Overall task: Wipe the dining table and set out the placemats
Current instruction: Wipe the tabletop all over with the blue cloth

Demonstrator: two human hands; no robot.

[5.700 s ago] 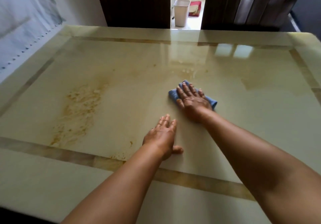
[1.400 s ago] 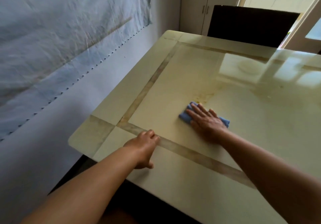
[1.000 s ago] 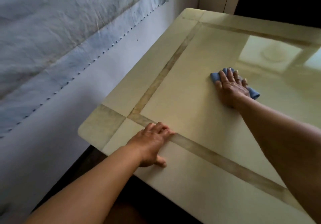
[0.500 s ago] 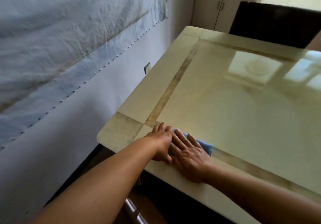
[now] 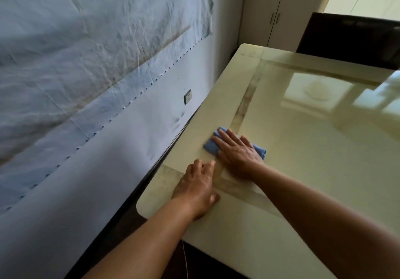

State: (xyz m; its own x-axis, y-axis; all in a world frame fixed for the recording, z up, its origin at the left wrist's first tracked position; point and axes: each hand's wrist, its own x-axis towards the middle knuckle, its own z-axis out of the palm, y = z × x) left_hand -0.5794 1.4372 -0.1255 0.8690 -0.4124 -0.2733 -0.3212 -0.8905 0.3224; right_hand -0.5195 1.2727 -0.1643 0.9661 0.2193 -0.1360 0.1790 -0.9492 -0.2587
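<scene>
A small blue cloth (image 5: 210, 146) is spread flat on the counter (image 5: 307, 161), near its left edge and across the darker inlaid band (image 5: 244, 103) that runs along that side. Most of it is hidden under the right hand (image 5: 237, 149); only a rounded end toward the wall and a folded corner on the far side are seen. It is judged to be soft, thin and very light, with no stiffness of its own, so it is best driven by a flat palm over its middle rather than pinched at an edge, where it would bunch or fold under. The polished counter looks glossy and is likely slick, so steady downward pressure is needed to keep the cloth from sliding out.

The right hand's fingers (image 5: 227, 136) are laid out straight and slightly spread, pressed onto the cloth rather than closed around it. The left hand (image 5: 198, 188) is planted on the bare counter just beside it, near the corner, fingers loosely curled and holding nothing.

Beyond, a papered wall (image 5: 86, 73) with an outlet (image 5: 187, 96), a cabinet (image 5: 275, 14) and a dark chair (image 5: 348, 36) are seen. No placemats are in view.
</scene>
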